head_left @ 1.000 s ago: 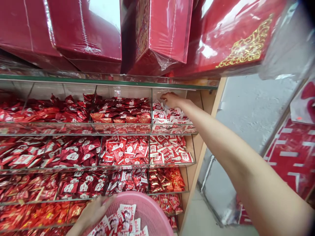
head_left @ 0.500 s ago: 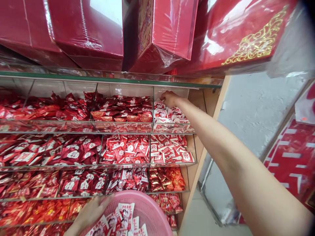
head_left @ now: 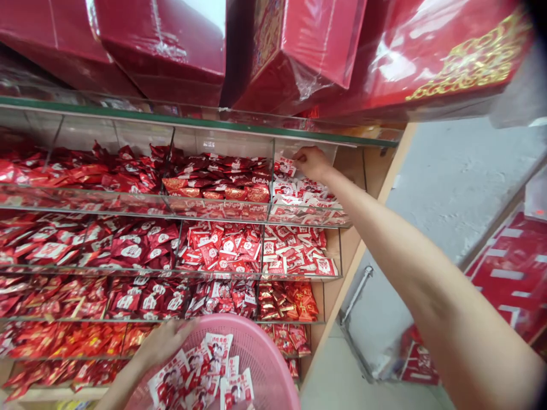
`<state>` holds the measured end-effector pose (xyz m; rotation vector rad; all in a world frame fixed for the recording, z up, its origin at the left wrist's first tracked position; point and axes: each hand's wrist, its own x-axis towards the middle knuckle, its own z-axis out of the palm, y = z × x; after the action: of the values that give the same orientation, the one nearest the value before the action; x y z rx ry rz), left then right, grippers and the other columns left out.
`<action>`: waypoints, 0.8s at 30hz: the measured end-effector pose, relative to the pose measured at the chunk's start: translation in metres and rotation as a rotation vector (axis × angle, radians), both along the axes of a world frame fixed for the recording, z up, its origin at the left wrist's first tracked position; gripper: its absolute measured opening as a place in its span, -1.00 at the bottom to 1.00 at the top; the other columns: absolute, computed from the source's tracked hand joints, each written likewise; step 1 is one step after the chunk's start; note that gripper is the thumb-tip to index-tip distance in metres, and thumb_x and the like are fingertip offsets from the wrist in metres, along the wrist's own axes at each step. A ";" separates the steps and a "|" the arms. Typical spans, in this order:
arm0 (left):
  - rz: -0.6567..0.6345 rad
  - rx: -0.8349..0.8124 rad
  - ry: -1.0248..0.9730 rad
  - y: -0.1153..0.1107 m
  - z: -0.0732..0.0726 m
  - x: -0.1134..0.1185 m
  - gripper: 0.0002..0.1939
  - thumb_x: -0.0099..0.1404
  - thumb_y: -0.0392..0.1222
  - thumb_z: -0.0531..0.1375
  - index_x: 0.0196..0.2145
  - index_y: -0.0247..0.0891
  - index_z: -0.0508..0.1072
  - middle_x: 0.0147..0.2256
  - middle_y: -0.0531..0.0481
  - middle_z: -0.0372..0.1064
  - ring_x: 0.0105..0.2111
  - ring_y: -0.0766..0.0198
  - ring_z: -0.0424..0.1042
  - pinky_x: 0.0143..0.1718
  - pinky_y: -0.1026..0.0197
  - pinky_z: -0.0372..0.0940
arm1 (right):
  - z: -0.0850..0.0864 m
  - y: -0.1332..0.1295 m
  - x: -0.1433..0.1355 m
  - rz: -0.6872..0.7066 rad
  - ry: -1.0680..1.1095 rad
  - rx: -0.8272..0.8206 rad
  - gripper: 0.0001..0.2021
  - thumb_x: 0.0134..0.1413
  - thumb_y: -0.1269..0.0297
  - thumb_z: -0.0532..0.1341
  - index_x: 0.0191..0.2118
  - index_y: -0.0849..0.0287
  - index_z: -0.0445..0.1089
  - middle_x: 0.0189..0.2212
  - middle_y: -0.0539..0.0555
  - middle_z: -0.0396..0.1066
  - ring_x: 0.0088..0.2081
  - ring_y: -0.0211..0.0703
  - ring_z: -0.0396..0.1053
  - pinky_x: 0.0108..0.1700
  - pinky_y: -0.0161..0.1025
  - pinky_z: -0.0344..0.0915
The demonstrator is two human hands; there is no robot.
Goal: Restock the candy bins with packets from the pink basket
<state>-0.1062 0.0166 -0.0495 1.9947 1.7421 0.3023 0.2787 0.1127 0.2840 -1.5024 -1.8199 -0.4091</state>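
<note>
My right hand [head_left: 315, 163] reaches into the rightmost compartment of the top row, its fingers closed on the edge of a white-and-red candy packet [head_left: 284, 166]. Similar white-and-red packets [head_left: 307, 196] lie below it in that compartment. Down at the bottom, my left hand [head_left: 164, 341] grips the rim of a pink plastic basket [head_left: 273, 353]; its fingertips are partly blurred. Inside the basket lie several packets [head_left: 237, 390] with the same white-and-red print.
A glass shelf edge [head_left: 205, 121] runs just above my right hand, with large red boxes [head_left: 316, 51] in clear wrap on it. Glass-divided rows of red candy packets [head_left: 145, 245] fill the rack. A wooden side panel [head_left: 348, 267] and a grey wall stand right.
My right hand has lifted slightly, and a packet now shows raised at its fingertips. The view has shifted and tilted a little; the basket and left hand sit slightly higher in it.
</note>
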 end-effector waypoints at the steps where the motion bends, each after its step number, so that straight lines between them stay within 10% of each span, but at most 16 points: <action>1: -0.002 0.015 0.012 -0.002 0.003 0.002 -0.37 0.19 0.34 -0.13 -0.41 -0.18 0.51 -0.36 -0.10 0.52 -0.24 -0.03 0.48 -0.25 0.14 0.24 | -0.003 -0.009 0.001 0.030 -0.009 0.021 -0.74 0.04 0.44 0.12 -0.17 0.43 0.44 -0.22 0.23 0.49 -0.22 -0.15 0.40 -0.14 -0.26 0.26; 7: -0.061 0.030 0.092 -0.008 0.016 0.012 -0.31 0.21 0.37 -0.22 -0.53 -0.21 0.43 -0.48 -0.09 0.49 -0.37 0.05 0.47 -0.35 0.21 0.20 | -0.031 -0.089 0.006 0.036 -0.079 0.271 -0.74 0.13 0.29 0.08 -0.15 0.23 0.44 -0.23 0.19 0.48 -0.17 -0.06 0.40 -0.10 -0.10 0.23; 11: -0.058 0.004 0.139 -0.006 0.014 0.016 -0.30 0.21 0.37 -0.23 -0.47 -0.21 0.46 -0.46 -0.12 0.51 -0.37 0.05 0.47 -0.32 0.19 0.21 | -0.079 -0.153 -0.011 0.125 0.048 0.364 -0.83 0.18 0.17 0.09 -0.16 -0.13 0.38 -0.20 0.08 0.42 -0.19 -0.04 0.37 -0.10 -0.06 0.26; 17: -0.067 -0.007 0.127 -0.006 0.010 0.021 -0.33 0.21 0.34 -0.20 -0.45 -0.22 0.46 -0.44 -0.13 0.52 -0.34 0.01 0.48 -0.35 0.17 0.22 | -0.211 -0.182 -0.073 0.599 0.207 -0.424 -0.86 0.20 0.30 0.08 -0.25 0.11 0.38 -0.35 0.03 0.43 -0.34 -0.21 0.37 -0.28 -0.25 0.27; 24: -0.064 -0.011 0.145 -0.008 0.012 0.026 -0.33 0.20 0.34 -0.18 -0.48 -0.24 0.46 -0.44 -0.15 0.52 -0.36 0.03 0.48 -0.36 0.19 0.20 | -0.308 -0.168 -0.106 0.552 -0.057 -1.041 -0.76 0.00 0.61 0.03 -0.35 0.22 0.39 -0.56 -0.03 0.40 -0.53 -0.27 0.37 -0.39 -0.35 0.27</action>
<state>-0.0805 0.0083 -0.0377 2.1062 1.7581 0.1294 0.1731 -0.0558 -0.0235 -1.4589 -2.5394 0.9024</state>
